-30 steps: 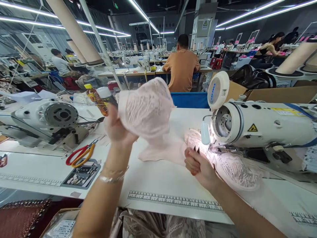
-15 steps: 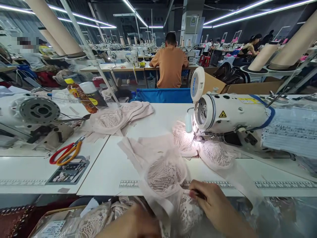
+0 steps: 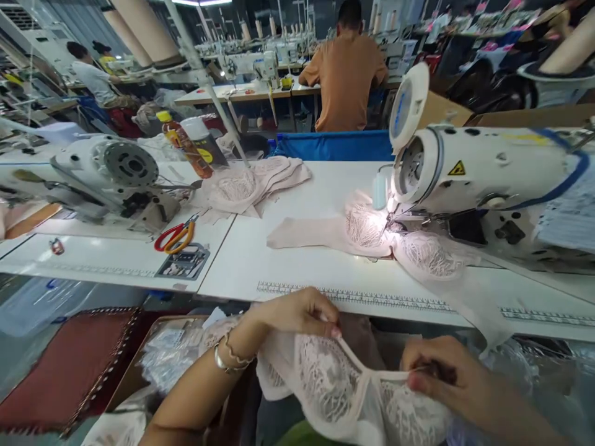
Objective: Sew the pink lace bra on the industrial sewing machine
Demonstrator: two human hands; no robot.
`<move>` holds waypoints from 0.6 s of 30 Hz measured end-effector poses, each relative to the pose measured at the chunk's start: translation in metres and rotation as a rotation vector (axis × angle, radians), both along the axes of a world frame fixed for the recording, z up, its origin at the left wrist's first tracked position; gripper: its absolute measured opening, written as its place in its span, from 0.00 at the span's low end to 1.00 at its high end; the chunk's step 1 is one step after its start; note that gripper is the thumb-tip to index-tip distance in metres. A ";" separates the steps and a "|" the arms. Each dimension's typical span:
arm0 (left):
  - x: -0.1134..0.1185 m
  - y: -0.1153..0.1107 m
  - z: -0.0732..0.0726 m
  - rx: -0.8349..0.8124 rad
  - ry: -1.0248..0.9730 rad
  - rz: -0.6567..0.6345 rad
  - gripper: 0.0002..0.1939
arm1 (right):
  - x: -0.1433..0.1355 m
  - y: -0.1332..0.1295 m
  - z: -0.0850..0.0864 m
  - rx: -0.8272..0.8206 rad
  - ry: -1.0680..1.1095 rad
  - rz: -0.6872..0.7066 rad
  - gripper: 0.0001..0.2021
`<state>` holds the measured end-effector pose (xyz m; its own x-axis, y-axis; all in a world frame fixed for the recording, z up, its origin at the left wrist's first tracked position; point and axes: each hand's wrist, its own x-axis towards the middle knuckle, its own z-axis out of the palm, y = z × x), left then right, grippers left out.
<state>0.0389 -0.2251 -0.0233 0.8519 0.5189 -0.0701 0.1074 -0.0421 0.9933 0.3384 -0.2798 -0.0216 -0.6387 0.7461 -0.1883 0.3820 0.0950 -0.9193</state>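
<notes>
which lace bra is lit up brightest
The lace bra at the right-hand sewing machine, glaring white in part; the held bra and the stacked bras at back left are dimmer.

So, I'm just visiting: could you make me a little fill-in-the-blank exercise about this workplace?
1. The left hand and right hand hold a lace-cupped ____.
2. The arm wearing bracelets is the person's ____ one.
3. The cap on the amber bottle is ____.
4. The warning triangle is on the sewing machine at the picture's ____ side.

Missing words: bra; left; yellow; right.
</notes>
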 end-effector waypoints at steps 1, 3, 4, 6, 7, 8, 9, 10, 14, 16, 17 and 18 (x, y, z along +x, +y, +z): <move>0.000 -0.004 -0.008 -0.154 -0.027 0.084 0.25 | 0.004 0.002 -0.006 -0.066 0.034 -0.005 0.21; 0.005 -0.014 -0.024 -0.427 -0.119 0.295 0.27 | 0.007 0.008 -0.018 -0.185 0.150 0.001 0.25; 0.008 -0.019 -0.030 -0.536 -0.173 0.392 0.28 | 0.007 0.011 -0.023 -0.231 0.214 0.006 0.26; 0.017 -0.029 -0.040 -0.687 -0.255 0.525 0.29 | 0.002 0.016 -0.032 -0.304 0.320 -0.018 0.28; 0.021 -0.032 -0.043 -0.731 -0.283 0.554 0.30 | -0.001 0.018 -0.037 -0.345 0.370 -0.048 0.28; 0.025 -0.036 -0.046 -0.756 -0.304 0.567 0.30 | -0.005 0.019 -0.041 -0.393 0.425 -0.081 0.29; 0.028 -0.038 -0.049 -0.770 -0.320 0.569 0.31 | -0.009 0.019 -0.046 -0.441 0.481 -0.111 0.30; 0.031 -0.040 -0.052 -0.788 -0.337 0.569 0.31 | -0.013 0.018 -0.051 -0.481 0.537 -0.132 0.32; 0.037 -0.044 -0.059 -0.841 -0.386 0.563 0.32 | -0.020 0.015 -0.067 -0.509 0.646 -0.145 0.37; 0.037 -0.046 -0.060 -0.852 -0.403 0.561 0.33 | -0.016 0.016 -0.068 -0.502 0.640 -0.135 0.37; 0.037 -0.047 -0.059 -0.854 -0.410 0.559 0.33 | -0.013 0.017 -0.065 -0.504 0.635 -0.126 0.36; 0.038 -0.048 -0.058 -0.854 -0.415 0.557 0.33 | -0.011 0.019 -0.060 -0.497 0.612 -0.109 0.35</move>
